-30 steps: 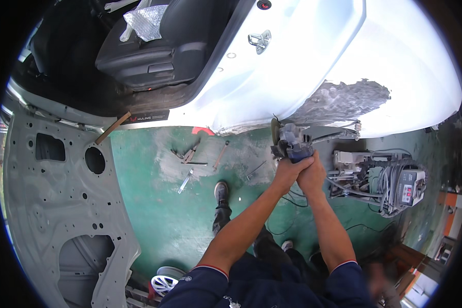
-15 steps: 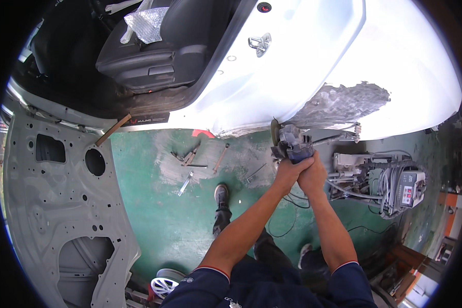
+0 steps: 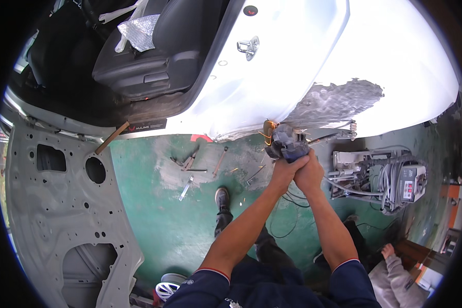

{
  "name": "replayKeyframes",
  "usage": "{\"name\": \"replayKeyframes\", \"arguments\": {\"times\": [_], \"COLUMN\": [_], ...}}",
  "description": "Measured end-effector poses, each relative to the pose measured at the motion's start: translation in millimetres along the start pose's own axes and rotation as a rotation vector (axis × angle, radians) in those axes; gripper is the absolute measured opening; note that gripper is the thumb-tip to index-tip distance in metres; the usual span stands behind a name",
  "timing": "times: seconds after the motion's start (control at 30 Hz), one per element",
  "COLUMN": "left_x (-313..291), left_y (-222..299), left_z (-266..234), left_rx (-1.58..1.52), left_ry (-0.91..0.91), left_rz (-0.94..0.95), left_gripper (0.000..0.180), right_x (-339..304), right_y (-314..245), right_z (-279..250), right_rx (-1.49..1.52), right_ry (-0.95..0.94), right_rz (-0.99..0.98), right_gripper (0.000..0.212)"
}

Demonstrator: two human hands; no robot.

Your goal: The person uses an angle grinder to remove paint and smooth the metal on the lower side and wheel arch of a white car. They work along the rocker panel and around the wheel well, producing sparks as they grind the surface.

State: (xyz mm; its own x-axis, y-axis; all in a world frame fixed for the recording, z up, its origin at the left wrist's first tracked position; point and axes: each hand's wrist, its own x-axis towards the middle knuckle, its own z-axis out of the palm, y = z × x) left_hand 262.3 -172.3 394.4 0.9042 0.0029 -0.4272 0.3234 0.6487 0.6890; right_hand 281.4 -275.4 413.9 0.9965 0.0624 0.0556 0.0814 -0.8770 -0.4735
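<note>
Both hands grip a dark angle grinder (image 3: pixel 288 142). My left hand (image 3: pixel 284 173) is wrapped round its near left side, and my right hand (image 3: pixel 310 173) closes on it from the right; the fingers lie mostly hidden. The grinder's disc (image 3: pixel 268 131) meets the lower edge of the white car body (image 3: pixel 262 97), and orange sparks fly off there. Up and to the right of the grinder is a bare, grey sanded patch (image 3: pixel 339 100) on the white panel. A metal rod (image 3: pixel 333 136) with a clamped end runs along the edge just right of the tool.
A grey door panel (image 3: pixel 82 200) stands at the left. Pliers (image 3: pixel 191 160), a hammer (image 3: pixel 220 161) and other tools lie on the green floor. A machine with coiled grey cables (image 3: pixel 390 182) stands at the right. A person in a beige sleeve (image 3: pixel 395 277) is at lower right.
Sparks now fly from the disc, where none showed before. The grinder and both hands have shifted slightly left in the picture. A person in beige has come into view at lower right.
</note>
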Motion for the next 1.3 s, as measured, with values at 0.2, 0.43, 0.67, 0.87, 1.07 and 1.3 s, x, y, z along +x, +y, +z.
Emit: {"name": "replayKeyframes", "arguments": {"times": [0.2,0.43,0.67,0.87,1.07,1.3], "left_x": [-1,0,2,3,2,1], "left_y": [5,7,7,7,8,12], "left_z": [0,0,-2,-2,-3,-4], "left_rx": [-0.005,-0.005,0.046,0.054,0.058,0.064], "left_ry": [0.009,0.0,0.012,0.032,0.035,0.022], "left_rz": [-0.004,0.002,-0.047,-0.021,-0.017,-0.038], "left_gripper": [0.053,0.055,0.057,0.053,0.052,0.053], "right_x": [3,4,3,3,3,3], "right_y": [-11,-16,-13,-13,-14,-17], "right_z": [-6,-9,-6,-4,-5,-6], "right_rx": [0.012,-0.019,-0.018,-0.007,-0.005,-0.02], "right_ry": [-0.038,-0.055,-0.047,-0.024,-0.03,-0.012], "right_rz": [0.023,0.06,0.043,0.021,0.029,0.005], "right_gripper": [0.047,0.042,0.037,0.035,0.034,0.035]}}
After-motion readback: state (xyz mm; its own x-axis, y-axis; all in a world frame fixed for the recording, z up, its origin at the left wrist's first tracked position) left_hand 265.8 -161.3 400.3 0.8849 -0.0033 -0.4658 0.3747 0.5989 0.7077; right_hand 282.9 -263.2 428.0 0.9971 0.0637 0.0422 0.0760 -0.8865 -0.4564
